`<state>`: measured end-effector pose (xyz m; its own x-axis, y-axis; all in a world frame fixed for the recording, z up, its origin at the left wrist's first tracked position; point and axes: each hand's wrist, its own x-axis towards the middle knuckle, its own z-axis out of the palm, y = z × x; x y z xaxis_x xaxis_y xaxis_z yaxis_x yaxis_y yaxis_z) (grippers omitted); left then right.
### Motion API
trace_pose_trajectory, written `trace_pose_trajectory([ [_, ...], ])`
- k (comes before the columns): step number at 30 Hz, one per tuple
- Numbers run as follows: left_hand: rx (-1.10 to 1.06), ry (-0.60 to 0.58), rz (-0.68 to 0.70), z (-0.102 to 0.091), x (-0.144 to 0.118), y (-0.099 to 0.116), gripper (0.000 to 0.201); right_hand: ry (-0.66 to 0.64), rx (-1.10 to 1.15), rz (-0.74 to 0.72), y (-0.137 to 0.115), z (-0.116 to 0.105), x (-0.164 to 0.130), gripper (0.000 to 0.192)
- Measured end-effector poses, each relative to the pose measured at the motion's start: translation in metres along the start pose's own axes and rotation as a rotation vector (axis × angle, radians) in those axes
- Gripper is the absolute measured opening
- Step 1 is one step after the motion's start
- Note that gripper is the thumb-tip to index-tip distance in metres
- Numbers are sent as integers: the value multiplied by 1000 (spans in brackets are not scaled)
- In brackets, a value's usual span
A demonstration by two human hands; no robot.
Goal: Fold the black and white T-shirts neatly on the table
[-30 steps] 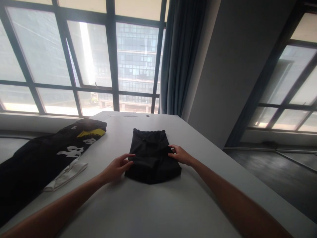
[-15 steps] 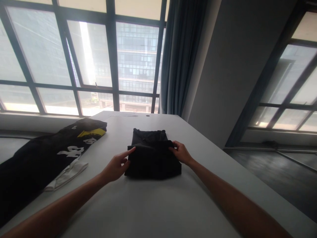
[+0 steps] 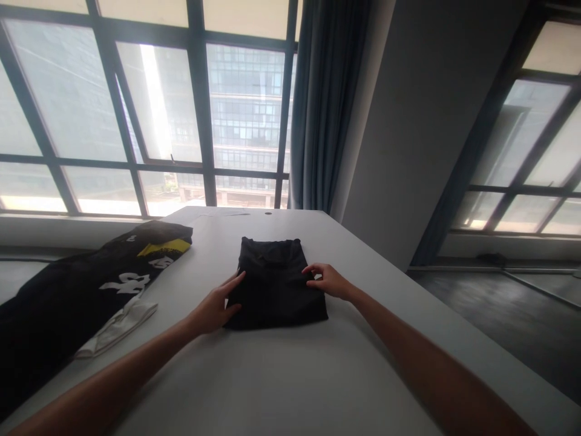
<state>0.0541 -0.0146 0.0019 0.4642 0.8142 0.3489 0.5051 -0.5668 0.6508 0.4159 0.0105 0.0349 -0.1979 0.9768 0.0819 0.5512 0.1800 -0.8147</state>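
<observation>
- The left hand (image 3: pixel 213 309) and right hand (image 3: pixel 329 280) are lying open and flat, fingers extended, gripping nothing, pressing the folded black cloth (image 3: pixel 275 281) between them on the table (image 3: pixel 272 375).
- Judging by this, a fold is being flattened; further smoothing calls for even pressure.
- Left of the left hand, a black garment (image 3: pixel 91 284) is showing white lettering and a yellow patch, both unreadable.

Both forearms are bare to the frame's edge, no sleeves showing, and the left hand (image 3: pixel 213 310) and right hand (image 3: pixel 329 281) wear no gloves, rings or watch.
</observation>
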Motion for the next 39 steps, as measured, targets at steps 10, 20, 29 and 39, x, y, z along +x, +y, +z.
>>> trace_pose_trajectory([
  [10,20,-73,-267,-7,27,-15,84,-302,202,323,-6,-9,-6,70],
  [20,401,48,-227,17,31,-8,69,227,-423,38,6,31,-6,28],
  [29,412,0,-189,7,12,-10,68,102,-464,40,2,18,-20,44],
  [39,537,-295,101,12,11,19,70,226,-728,-87,-9,42,-25,45],
])
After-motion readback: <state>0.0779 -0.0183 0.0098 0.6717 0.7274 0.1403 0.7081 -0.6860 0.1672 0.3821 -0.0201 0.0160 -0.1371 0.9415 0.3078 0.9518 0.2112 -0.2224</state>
